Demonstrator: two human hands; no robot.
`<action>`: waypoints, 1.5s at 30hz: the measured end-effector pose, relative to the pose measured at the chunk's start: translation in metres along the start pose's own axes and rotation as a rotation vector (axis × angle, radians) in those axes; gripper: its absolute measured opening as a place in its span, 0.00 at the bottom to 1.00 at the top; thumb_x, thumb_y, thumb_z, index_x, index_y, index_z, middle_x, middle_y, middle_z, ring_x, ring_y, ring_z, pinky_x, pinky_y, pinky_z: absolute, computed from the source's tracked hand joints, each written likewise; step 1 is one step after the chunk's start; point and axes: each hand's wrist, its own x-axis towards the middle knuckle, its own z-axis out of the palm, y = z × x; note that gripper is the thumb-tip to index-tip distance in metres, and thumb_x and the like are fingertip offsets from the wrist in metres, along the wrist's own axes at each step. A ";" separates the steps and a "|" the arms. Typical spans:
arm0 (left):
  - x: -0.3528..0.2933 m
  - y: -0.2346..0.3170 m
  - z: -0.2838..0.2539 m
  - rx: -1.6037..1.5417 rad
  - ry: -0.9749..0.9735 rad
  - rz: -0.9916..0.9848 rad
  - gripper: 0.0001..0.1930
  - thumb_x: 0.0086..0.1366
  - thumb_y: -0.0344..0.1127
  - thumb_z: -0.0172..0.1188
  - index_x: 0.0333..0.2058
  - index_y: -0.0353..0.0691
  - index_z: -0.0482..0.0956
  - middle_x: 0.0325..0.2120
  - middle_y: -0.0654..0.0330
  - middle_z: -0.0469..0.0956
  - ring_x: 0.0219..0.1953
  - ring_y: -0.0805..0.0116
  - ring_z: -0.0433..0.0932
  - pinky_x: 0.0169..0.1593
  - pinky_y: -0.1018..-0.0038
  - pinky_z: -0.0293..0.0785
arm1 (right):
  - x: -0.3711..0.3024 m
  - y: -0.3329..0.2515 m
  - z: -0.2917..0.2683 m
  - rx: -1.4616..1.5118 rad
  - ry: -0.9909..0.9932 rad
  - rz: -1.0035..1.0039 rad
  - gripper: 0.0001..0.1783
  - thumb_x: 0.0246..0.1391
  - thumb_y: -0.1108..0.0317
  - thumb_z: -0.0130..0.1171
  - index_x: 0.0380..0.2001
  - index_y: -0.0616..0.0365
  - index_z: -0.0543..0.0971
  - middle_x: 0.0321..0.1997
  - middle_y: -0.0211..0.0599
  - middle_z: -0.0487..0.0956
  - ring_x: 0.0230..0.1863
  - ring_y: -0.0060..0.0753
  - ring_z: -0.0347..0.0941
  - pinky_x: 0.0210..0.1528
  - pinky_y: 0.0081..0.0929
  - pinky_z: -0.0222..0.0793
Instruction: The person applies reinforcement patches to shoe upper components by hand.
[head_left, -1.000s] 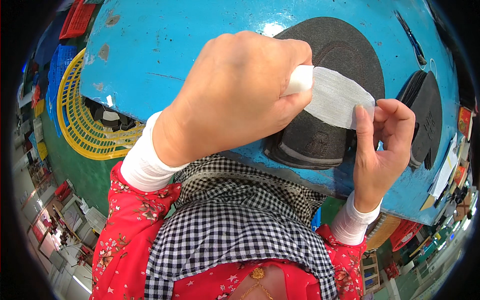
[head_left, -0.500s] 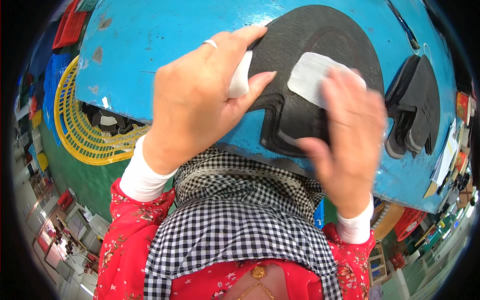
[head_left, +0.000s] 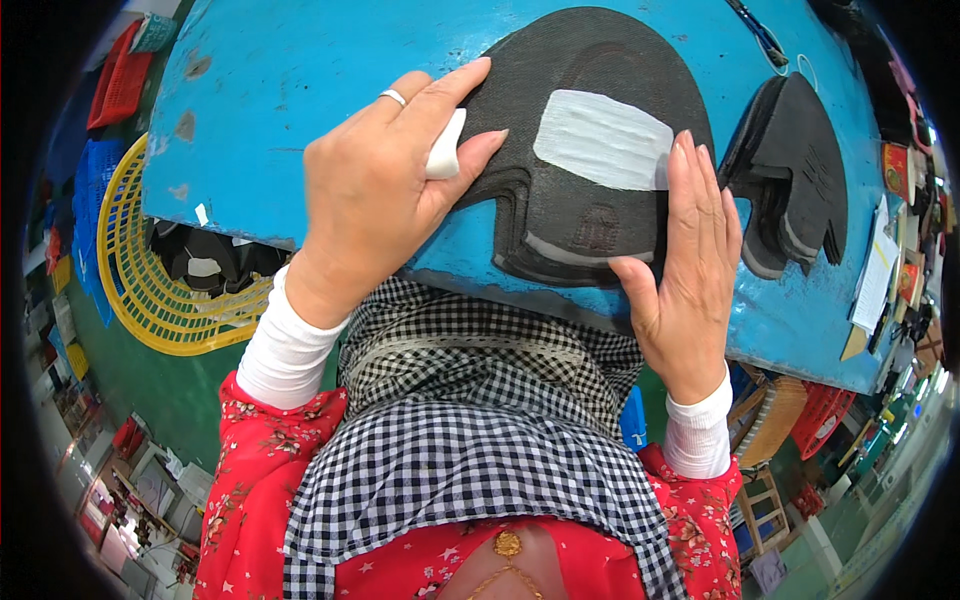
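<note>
A stack of dark, curved flat pieces (head_left: pixel 625 60) with a notched lower edge lies on the blue table. On its top piece rests a rectangular white patch (head_left: pixel 603 140), lying flat with faint ridges. My left hand (head_left: pixel 365 190) is at the stack's left edge, holding a folded or curled white piece (head_left: pixel 445 146) between thumb and fingers. Along the right edge of the stack lies my right hand (head_left: pixel 690 265), fingers straight and thumb apart, its fingertips touching near the white patch's right end. Nothing is held in it.
A second dark stack (head_left: pixel 795 165) sits to the right on the blue table (head_left: pixel 270 110). A yellow basket (head_left: pixel 125 290) with dark pieces in it is left of the table's edge. A thin tool (head_left: pixel 757 35) lies far right, and papers (head_left: pixel 873 270) hang at the right edge.
My right hand has moved off the top of the white patch to the stack's right edge, leaving the patch uncovered. My left hand still holds its white piece. The whole view has shifted slightly.
</note>
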 end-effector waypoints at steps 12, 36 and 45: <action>0.001 0.002 -0.005 -0.106 0.012 -0.045 0.20 0.53 0.30 0.64 0.47 0.42 0.77 0.24 0.58 0.72 0.23 0.67 0.70 0.27 0.76 0.66 | 0.011 0.201 -0.089 -0.078 0.079 0.474 0.27 0.51 0.55 0.62 0.49 0.62 0.75 0.44 0.40 0.78 0.40 0.31 0.71 0.44 0.26 0.67; -0.004 -0.012 -0.011 -0.636 0.320 -0.166 0.18 0.60 0.26 0.58 0.50 0.37 0.72 0.19 0.73 0.67 0.21 0.87 0.62 0.24 0.88 0.57 | -0.010 0.102 -0.092 0.547 0.636 0.265 0.17 0.57 0.74 0.53 0.50 0.61 0.67 0.41 0.35 0.74 0.29 0.21 0.72 0.24 0.17 0.68; -0.026 -0.003 -0.028 -0.949 0.501 -0.275 0.20 0.63 0.29 0.51 0.53 0.30 0.62 0.23 0.67 0.65 0.20 0.84 0.58 0.24 0.86 0.55 | 0.038 0.018 -0.031 1.017 0.025 0.386 0.21 0.56 0.74 0.54 0.52 0.63 0.64 0.38 0.35 0.76 0.21 0.18 0.71 0.20 0.14 0.68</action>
